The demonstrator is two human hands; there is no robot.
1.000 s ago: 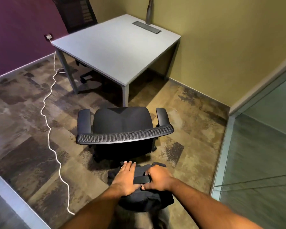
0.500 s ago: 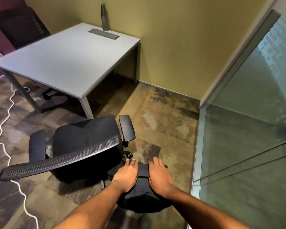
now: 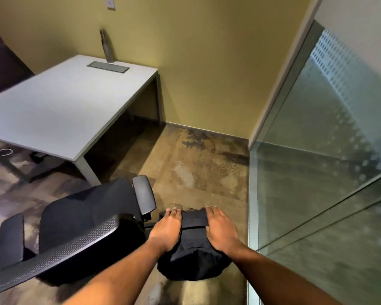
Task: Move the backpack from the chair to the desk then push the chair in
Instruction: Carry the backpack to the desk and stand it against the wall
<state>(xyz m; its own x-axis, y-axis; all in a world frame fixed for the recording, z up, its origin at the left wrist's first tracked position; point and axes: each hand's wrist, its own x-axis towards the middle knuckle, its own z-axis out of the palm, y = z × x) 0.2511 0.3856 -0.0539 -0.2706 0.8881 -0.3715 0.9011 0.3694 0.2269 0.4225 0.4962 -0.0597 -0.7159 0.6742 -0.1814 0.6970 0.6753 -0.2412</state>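
I hold a black backpack (image 3: 194,256) in front of me, low in the view, above the floor. My left hand (image 3: 166,231) grips its left side and my right hand (image 3: 221,230) grips its right side, fingers over the top edge. The black office chair (image 3: 79,219) stands to the left of the backpack, its seat bare and its mesh backrest toward me. The grey desk (image 3: 53,111) sits beyond the chair at upper left, one corner against the yellow wall.
A glass partition (image 3: 321,172) runs along the right side. On the desk are a grey cable-tray lid (image 3: 108,67) and a slim metal post (image 3: 106,46). A second dark chair (image 3: 2,69) stands behind the desk. White cable (image 3: 5,151) lies on the floor at left.
The view has swung right and the backpack, held in both hands, now sits to the right of the chair instead of behind it. The desk has slid to the left of the view.
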